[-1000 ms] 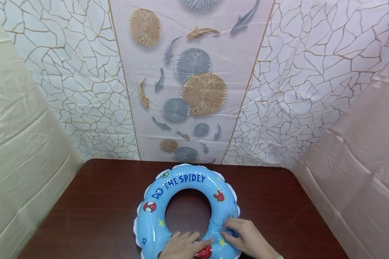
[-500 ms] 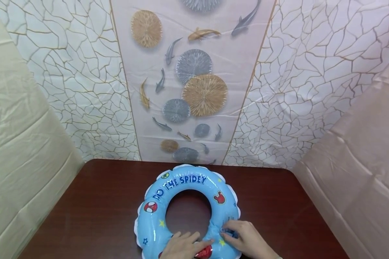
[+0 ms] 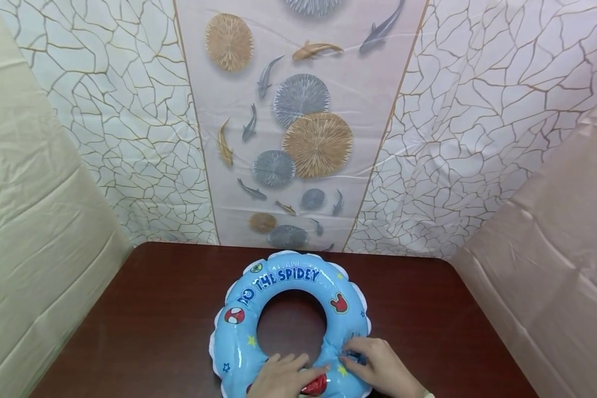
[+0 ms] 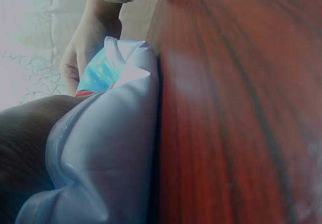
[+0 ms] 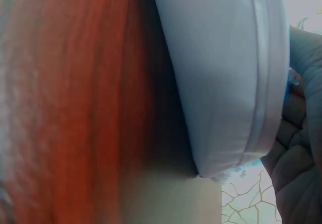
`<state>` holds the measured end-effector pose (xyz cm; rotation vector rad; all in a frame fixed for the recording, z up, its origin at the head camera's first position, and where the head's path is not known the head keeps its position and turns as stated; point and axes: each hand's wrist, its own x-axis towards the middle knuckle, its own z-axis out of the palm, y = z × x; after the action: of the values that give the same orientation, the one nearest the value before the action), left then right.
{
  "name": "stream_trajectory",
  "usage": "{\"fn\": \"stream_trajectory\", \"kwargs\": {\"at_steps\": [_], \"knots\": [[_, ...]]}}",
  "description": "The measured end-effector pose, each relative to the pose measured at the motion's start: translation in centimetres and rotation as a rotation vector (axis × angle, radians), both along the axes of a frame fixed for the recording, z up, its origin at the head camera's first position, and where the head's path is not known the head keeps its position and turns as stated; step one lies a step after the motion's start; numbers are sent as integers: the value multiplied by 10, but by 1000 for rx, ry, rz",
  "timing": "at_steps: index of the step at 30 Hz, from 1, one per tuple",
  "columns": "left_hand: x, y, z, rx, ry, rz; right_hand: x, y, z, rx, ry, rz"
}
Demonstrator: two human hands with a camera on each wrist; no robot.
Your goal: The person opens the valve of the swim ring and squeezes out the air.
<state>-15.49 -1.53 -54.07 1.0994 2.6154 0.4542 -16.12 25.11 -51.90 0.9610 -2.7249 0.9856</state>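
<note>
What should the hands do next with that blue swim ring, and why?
Probably a gentle downward push by the right hand: it pinches at the right side of the blue swim ring, where a small clear piece, perhaps a valve, shows. The left hand lies across the near side, seemingly placed to steady the ring.

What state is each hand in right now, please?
Left hand: open, resting on the blue inflatable ring.
Right hand: closed, pinching at the ring's surface; exactly which part is hard to tell.
</note>
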Motion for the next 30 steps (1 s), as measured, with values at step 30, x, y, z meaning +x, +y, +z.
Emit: {"fn": "stream_trajectory", "kwargs": {"at_steps": [30], "knots": [[-1,-2,-4,-14,83,-52,-4,1,-4,-4,-126,15]]}}
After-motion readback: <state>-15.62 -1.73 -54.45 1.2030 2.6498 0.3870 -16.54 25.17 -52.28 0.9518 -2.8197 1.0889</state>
